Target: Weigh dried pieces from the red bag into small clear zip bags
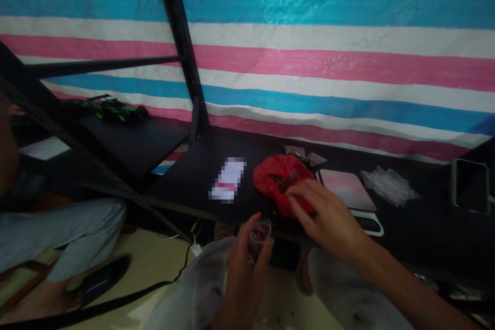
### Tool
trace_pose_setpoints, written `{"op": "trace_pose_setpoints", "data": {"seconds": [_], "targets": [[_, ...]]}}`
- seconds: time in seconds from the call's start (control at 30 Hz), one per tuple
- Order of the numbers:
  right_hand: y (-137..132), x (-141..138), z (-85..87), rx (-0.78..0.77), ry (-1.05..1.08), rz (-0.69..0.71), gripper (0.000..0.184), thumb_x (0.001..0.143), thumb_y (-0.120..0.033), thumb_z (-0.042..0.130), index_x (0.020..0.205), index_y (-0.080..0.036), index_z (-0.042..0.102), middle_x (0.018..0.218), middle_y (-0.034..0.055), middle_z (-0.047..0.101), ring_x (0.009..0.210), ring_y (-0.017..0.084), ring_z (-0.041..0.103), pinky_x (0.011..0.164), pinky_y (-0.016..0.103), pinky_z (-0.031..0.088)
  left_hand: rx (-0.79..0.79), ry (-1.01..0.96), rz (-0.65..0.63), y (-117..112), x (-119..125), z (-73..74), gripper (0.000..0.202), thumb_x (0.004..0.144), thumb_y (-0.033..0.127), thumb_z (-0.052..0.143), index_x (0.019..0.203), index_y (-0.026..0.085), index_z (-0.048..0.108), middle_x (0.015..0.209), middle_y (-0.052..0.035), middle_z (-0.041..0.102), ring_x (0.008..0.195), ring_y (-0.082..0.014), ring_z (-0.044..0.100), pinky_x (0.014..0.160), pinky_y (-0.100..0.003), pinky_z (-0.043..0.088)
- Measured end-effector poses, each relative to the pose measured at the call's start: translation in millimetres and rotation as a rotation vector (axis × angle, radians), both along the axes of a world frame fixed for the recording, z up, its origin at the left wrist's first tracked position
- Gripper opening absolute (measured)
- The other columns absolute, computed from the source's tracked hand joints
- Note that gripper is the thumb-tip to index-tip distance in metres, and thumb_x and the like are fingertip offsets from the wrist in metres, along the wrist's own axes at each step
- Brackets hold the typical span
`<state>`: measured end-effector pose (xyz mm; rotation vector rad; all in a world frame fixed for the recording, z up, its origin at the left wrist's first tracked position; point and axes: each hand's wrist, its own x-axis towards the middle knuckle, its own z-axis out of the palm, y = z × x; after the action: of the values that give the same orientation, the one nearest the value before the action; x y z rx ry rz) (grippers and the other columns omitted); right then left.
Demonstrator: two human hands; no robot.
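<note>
My left hand (249, 258) is closed around a small clear plastic bag (260, 232), held upright with its mouth open just below the table edge. Something reddish shows inside it, too dim to name. My right hand (325, 211) reaches over the near right side of a red plastic bag (270, 170) on the table. Its thumb and forefinger curl towards each other, their tips close together; whatever lies between them is too small to make out. Small brownish pieces (284, 181) lie inside the opened red bag.
Right of the red bag are a pocket scale (348, 191), a pile of clear bags (389, 185) and a dark phone (469, 185). Two small filled bags (305, 154) lie behind. A blurred-out sheet (228, 180) lies left. Another person's leg (62, 237) and a toy car (116, 108) are further left.
</note>
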<state>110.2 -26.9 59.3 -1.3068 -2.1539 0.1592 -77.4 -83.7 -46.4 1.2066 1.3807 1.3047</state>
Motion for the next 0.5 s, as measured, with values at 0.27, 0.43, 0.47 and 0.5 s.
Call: {"op": "trace_pose_setpoints", "data": {"seconds": [0.27,0.43,0.47,0.5], "targets": [[-6,-13,-51.4,-0.205,-0.315,-0.042,0.045,0.098,-0.006,0.045,0.133,-0.013,0.072,0.123,0.0164,0.073,0.115,0.028,0.07,0.106,0.044,0.054,-0.13,0.02,-0.148,-13,14,-47.0,0.034,0.09,0.038,0.063,0.117,0.019,0.066,0.112,-0.0137,0.078,0.106,-0.0273,0.075,0.099,-0.044,0.058],[-6,-23,-48.1,-0.232,-0.393,-0.011,0.047,0.097,-0.004,0.046,0.137,-0.009,0.07,0.124,0.0183,0.072,0.117,0.029,0.069,0.105,0.041,0.055,-0.112,0.038,-0.149,-5,19,-45.7,0.029,0.093,0.039,0.061,0.113,0.018,0.063,0.11,-0.0146,0.077,0.104,-0.0276,0.074,0.096,-0.045,0.058],[-9,-23,-49.1,-0.233,-0.384,-0.004,0.046,0.098,-0.004,0.045,0.136,-0.009,0.07,0.123,0.0178,0.072,0.116,0.028,0.069,0.105,0.041,0.055,-0.106,0.04,-0.154,-6,19,-44.9,0.029,0.093,0.038,0.062,0.113,0.018,0.063,0.111,-0.0148,0.076,0.104,-0.0277,0.073,0.096,-0.046,0.057],[-11,-23,-50.8,-0.228,-0.37,0.003,0.046,0.098,-0.004,0.045,0.135,-0.009,0.071,0.122,0.0171,0.072,0.116,0.028,0.069,0.104,0.04,0.056,-0.098,0.044,-0.157,-8,20,-43.9,0.028,0.094,0.037,0.062,0.114,0.018,0.063,0.113,-0.0149,0.076,0.106,-0.0279,0.073,0.097,-0.046,0.057]]}}
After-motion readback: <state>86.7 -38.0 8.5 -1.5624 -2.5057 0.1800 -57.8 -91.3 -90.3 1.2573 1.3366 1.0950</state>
